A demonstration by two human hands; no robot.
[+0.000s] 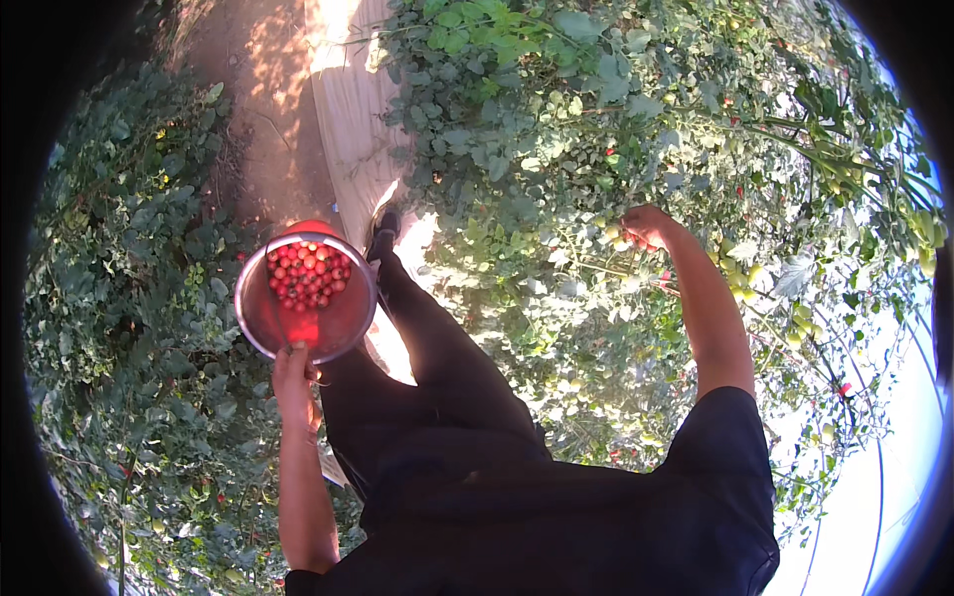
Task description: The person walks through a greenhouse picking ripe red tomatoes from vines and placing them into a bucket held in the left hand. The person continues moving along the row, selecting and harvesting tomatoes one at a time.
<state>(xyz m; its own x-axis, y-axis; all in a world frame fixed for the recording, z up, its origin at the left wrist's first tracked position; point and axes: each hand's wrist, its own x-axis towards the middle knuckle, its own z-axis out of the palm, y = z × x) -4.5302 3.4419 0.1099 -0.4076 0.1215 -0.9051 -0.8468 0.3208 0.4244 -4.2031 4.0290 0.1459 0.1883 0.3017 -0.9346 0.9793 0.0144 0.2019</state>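
My left hand (294,376) grips the near rim of a red bucket (257,313), where its thin handle also lies. The bucket tips so that its inside faces me. Many red cherry tomatoes (308,272) are gathered at its far side, with bare wall nearer my hand. Out to the right, my right hand (647,225) reaches into the tomato plants, its fingers curled around small red cherry tomatoes (633,241). Green tomatoes (613,232) hang just left of those fingers. The fingertips are partly hidden beneath the hand.
Tomato vines (522,149) fill the right side, with more green tomatoes (738,279) beside my forearm. Dense foliage (134,298) borders the left. A dirt path (272,134) and a pale plank-like strip (350,127) run ahead. My shoe (386,222) is beside the bucket.
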